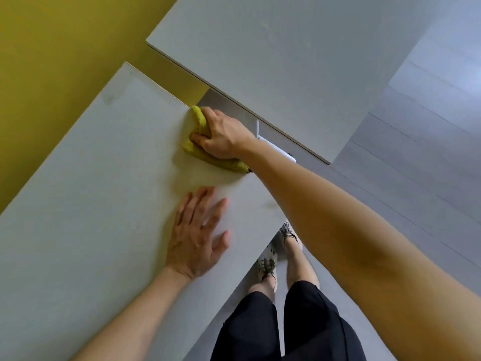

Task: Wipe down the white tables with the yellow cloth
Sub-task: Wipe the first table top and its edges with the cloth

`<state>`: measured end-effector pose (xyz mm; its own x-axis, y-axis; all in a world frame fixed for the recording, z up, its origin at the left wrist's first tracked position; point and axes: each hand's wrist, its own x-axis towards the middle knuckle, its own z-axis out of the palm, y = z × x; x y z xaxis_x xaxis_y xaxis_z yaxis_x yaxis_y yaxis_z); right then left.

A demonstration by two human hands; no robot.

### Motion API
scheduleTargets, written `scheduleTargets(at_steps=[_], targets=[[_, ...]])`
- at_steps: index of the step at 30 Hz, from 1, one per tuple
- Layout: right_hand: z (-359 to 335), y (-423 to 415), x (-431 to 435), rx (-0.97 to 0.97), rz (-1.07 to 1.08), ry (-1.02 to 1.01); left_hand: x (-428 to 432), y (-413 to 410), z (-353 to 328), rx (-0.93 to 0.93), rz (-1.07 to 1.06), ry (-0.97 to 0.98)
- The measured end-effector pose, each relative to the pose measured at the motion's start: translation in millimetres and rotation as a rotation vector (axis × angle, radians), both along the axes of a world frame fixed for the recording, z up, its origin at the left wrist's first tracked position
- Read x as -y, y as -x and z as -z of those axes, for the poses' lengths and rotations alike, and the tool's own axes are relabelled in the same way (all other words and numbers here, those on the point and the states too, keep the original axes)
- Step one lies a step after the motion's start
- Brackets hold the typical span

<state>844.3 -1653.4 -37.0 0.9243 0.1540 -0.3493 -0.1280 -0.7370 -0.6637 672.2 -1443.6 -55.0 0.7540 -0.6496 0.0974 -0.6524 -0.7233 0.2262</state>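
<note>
- Right hand (223,136), fingers curled round cloth (201,153) at far edge of tabletop (91,178); fingertips hidden in folds.
- Left hand (197,230) flat on tabletop, fingers spread, blurred.
- Second table (286,61) beyond, cut off above.

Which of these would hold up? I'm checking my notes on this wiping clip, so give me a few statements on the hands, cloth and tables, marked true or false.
1. The right hand grips the yellow cloth on the nearer white table. True.
2. The left hand holds a second cloth. False: it rests flat on the table, holding nothing.
3. The cloth sits mid-table. False: it is at the table's far corner.
4. A gap separates the farther white table from the nearer one. True.
</note>
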Motion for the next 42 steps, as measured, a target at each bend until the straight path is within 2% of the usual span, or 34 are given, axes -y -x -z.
scheduleTargets(at_steps=[3, 9, 11, 16, 19, 21, 25, 32, 34, 39, 42], targets=[[5.1, 29.9, 24.6, 0.007, 0.041, -0.044, 2.0, -2.3, 1.2, 0.022, 0.001, 0.014], [8.0, 197.0, 107.9, -0.136, 0.352, -0.096, 1.5, -1.6, 5.3, 0.047, 0.004, 0.031], [14.7, 225.3, 97.2, -0.096, 0.555, -0.175, 1.7, -1.2, 6.1, 0.048, 0.008, 0.017], [29.1, 228.5, 14.5, 0.124, 1.218, -0.342, 0.9, -0.7, 4.7, 0.053, 0.003, 0.004], [24.8, 240.4, -25.0, 0.116, 1.416, -0.398, 0.9, 0.3, 4.3, 0.058, -0.001, -0.003], [17.5, 260.3, -52.8, 0.064, 1.412, -0.423, 0.3, 0.4, 4.1, 0.059, 0.005, -0.006], [1.7, 300.4, -91.2, -0.056, 1.213, -0.432, -0.5, 0.8, 5.0, 0.068, 0.013, -0.018], [32.6, 248.4, -41.1, 0.179, 1.284, -0.410, 0.0, 0.1, 7.1, 0.116, 0.021, -0.001], [33.9, 256.7, -55.8, 0.248, 1.276, -0.435, -0.1, -0.5, 7.6, 0.130, 0.026, 0.005], [25.4, 323.2, -153.2, 0.237, 1.250, -0.521, -1.6, -2.5, 8.6, 0.155, 0.054, 0.014], [28.6, 308.2, -131.5, 0.261, 1.224, -0.543, -2.6, -5.8, 10.6, 0.167, 0.064, 0.022]])
